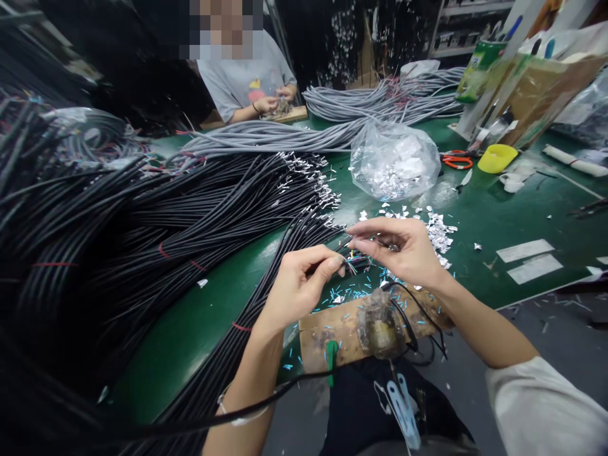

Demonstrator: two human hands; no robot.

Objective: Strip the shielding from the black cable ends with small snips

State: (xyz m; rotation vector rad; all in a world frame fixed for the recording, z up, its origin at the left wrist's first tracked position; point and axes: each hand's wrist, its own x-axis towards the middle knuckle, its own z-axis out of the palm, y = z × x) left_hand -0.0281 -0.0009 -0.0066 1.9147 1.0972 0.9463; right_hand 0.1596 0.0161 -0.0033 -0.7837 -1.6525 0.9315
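My left hand point(304, 278) is closed with thumb and forefinger pinched on a cable end, whose thin coloured wires point(351, 266) fan out past the fingertips. Close beside it, my right hand point(403, 250) has its thumb and fingers drawn together at the wires. Something small and shiny shows under its curled fingers, too hidden to name. Below both hands lies a wooden board point(316, 335) with a grimy, lumpy fixture point(382, 326) on it. Small blue offcuts point(349, 292) are scattered along the board and table.
Bundles of black cables point(223, 209) fill the left, with grey cables point(275, 136) behind. A clear bag of scraps point(396, 161), orange-handled scissors point(456, 159) and yellow tape point(497, 158) stand on the green table point(475, 215). Across it sits another person point(247, 76).
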